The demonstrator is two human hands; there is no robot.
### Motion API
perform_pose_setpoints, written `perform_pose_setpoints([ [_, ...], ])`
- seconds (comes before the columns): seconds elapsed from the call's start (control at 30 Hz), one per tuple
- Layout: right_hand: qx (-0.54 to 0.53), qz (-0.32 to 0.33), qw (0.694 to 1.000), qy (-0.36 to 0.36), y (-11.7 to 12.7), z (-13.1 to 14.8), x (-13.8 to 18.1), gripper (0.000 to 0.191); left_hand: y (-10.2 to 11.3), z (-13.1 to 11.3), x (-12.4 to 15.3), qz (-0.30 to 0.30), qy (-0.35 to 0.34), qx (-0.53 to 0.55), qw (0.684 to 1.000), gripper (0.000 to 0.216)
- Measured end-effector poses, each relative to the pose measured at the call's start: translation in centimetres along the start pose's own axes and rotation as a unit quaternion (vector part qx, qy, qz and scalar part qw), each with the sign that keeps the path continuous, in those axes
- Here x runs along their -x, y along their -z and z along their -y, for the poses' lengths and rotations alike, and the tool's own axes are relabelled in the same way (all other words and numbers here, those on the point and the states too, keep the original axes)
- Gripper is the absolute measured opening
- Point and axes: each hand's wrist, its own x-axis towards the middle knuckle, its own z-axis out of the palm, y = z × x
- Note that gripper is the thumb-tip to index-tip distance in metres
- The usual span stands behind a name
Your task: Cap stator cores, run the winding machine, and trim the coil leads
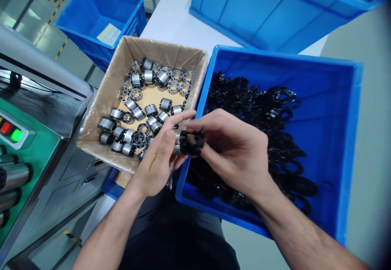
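My left hand [157, 160] is closed around a silver metal stator core [178, 143], its thumb lying along the side. In the fingers of my right hand [238, 152] is a black plastic ring piece [198, 143] with thin prongs, right against the core's right end. Whether the two are fully seated together I cannot tell. Both hands are above the edge between a cardboard box [102, 82] and a blue bin [351, 139]. Metal cores [151, 110], several with black ends, lie in the plastic-lined box. A heap of black plastic rings [281, 139] lies in the bin.
Another blue bin [262, 13] stands on the white table [171, 17] behind. At the back left is a blue crate [97, 5] with a paper inside. To the left, a machine has a green surface [39, 156] with metal cylinders [15, 176] and lit buttons [16, 135].
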Motion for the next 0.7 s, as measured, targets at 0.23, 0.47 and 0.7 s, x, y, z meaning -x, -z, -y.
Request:
perform_pose_setpoints([
  [0.23, -0.245, 0.023, 0.962, -0.121, 0.7, 0.4, -0.5, 0.029, 0.2, -0.2, -1.4, -0.175, -0.032, 0.071, 0.981, 0.068],
  [0.47, -0.251, 0.046, 0.958, -0.128, 0.6, 0.3, -0.8, 0.029, 0.3, -0.1, -1.3, -0.108, -0.021, 0.100, 0.989, 0.063],
  [0.7, -0.291, 0.021, 0.944, -0.155, 0.1, -0.2, -0.5, 0.048, -0.1, 0.4, -0.8, -0.044, 0.005, 0.100, 0.994, 0.057],
])
